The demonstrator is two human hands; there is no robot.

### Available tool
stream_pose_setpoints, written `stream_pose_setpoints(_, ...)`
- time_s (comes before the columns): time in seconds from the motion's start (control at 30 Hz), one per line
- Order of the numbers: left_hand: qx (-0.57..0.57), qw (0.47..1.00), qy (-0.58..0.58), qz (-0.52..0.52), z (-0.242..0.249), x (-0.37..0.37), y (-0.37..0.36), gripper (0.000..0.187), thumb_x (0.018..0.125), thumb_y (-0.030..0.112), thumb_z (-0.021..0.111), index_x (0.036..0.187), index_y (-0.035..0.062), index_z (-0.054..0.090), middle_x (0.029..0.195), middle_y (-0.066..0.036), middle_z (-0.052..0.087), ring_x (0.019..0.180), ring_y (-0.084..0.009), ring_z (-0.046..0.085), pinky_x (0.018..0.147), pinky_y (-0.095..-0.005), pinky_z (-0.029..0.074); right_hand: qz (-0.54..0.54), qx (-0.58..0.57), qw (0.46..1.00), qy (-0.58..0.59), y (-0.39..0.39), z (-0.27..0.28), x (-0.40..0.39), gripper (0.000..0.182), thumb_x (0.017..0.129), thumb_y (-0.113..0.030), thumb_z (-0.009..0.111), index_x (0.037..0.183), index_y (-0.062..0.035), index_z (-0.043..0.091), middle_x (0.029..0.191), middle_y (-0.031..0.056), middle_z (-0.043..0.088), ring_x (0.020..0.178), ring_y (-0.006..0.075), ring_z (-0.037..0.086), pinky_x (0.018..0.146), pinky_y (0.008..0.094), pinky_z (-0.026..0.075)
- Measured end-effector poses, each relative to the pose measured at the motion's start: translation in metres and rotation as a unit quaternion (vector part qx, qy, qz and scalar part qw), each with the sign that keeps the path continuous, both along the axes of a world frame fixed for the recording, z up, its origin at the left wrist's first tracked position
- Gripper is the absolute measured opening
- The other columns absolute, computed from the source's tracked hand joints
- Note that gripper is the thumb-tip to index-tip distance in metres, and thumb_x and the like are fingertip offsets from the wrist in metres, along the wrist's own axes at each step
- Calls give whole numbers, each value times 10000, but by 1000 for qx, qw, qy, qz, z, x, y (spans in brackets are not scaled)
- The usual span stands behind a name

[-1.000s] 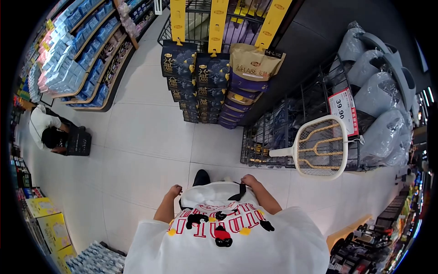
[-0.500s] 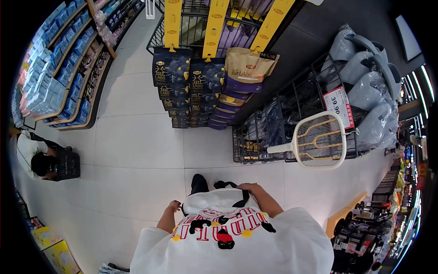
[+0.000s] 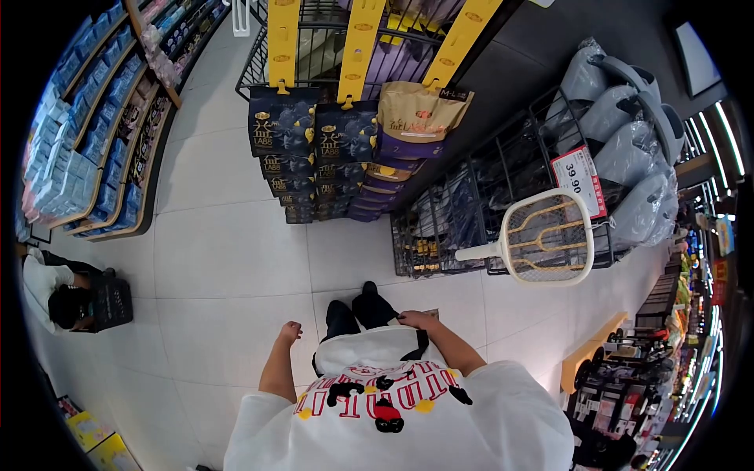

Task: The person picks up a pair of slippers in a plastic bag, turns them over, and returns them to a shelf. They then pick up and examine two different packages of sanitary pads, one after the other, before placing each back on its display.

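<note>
Grey tile floor (image 3: pixel 228 259) spreads under you; shelf w/ blue packs (image 3: pixel 129 149) is well off to your L. Wire rack (image 3: pixel 471 196), ahead & R, carries plastic-wrapped grey items (image 3: pixel 628 125). Dark pouches (image 3: pixel 283 125) hang ahead, L of the rack. White racket (image 3: pixel 547 238) is at the rack's near side. Black strap (image 3: pixel 419 344) is by your waist, R side. Your R hand (image 3: pixel 416 318) is just beside it, fingers bent; can't tell if pinching. Your L hand (image 3: pixel 290 331) is over the floor, fingers loosely curled.

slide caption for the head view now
White-framed oval mesh racket at a black wire rack, ahead and right of the wearer's bare right hand
</note>
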State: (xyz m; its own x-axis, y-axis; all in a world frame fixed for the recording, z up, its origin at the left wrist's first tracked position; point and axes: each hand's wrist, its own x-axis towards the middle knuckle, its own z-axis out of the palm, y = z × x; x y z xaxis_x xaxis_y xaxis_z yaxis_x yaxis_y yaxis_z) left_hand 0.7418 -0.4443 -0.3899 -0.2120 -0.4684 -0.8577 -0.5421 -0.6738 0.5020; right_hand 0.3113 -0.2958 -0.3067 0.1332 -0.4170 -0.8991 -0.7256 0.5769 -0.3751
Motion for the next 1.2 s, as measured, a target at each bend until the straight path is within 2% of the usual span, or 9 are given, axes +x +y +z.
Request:
stream_pose_setpoints(0.4,71,984,-95,-135,-20,7,37,312,855,260,522,1064,34,574,853,-121,660,660,-220,616,538,-378,455,-206,110,969,-76,-25,-10,-20,847,786,-631,483,1444,-171,213,1452,43,303,1255,203,373,1004,359,327)
stream_pose_setpoints(0.5,62,985,111,118,-76,6,34,314,854,267,528,1049,29,590,846,-96,663,695,-195,618,519,-346,459,-216,109,966,-95,-58,-3,-33,819,782,-621,499,1425,-166,275,1425,54,354,1222,204,418,981,353,352)
stream_pose_setpoints(0.63,-31,998,11,-62,-41,-24,-6,314,859,270,527,1057,34,587,863,-94,664,703,-194,620,522,-335,459,-167,113,974,-100,-113,-8,-68,694,779,-597,531,1303,-147,462,1285,77,497,1090,237,518,879,400,423)
stream_pose_setpoints(0.8,-116,979,-15,-166,33,-76,-78,314,866,275,527,1067,41,583,884,-91,665,714,-192,622,526,-322,458,-348,-71,928,-114,-171,-11,-98,591,800,-506,582,1204,-81,509,1080,107,580,885,219,566,775,398,455)
stream_pose_setpoints(0.87,-65,995,-3,-71,57,-103,-108,301,882,276,514,1089,64,570,924,-86,665,699,-187,619,522,-297,446,-538,-115,753,-362,-200,-1,-108,603,829,-523,548,1258,-106,470,1202,105,543,1015,260,559,811,418,460)
stream_pose_setpoints(1.0,-135,987,62,-69,120,-163,-161,330,910,328,484,1150,106,529,1037,-45,635,845,-158,602,714,-311,440,-558,-182,549,-596,-248,85,-128,535,897,-489,465,1297,-135,422,1284,112,480,1127,281,492,949,437,387)
stream_pose_setpoints(1.03,-144,985,82,-54,150,-187,-169,337,912,316,477,1173,108,519,1058,-39,626,890,-154,592,741,-307,432,-558,-182,547,-597,-255,107,-131,535,897,-489,465,1297,-135,422,1284,112,480,1127,281,492,949,437,387)
stream_pose_setpoints(1.1,-161,973,162,-39,203,-229,-181,386,911,312,479,1231,97,487,1114,-57,600,994,-174,569,852,-336,424,-589,-169,376,-695,-265,140,-138,535,892,-476,478,1294,-128,424,1282,115,475,1196,288,425,1019,443,309)
stream_pose_setpoints(1.2,-184,930,319,-2,270,-287,-192,451,904,324,496,1269,64,446,1189,-97,557,1072,-213,539,926,-367,400,-618,-162,315,-702,-276,143,-150,538,881,-467,499,1290,-126,427,1298,112,458,1216,290,396,1041,444,272)
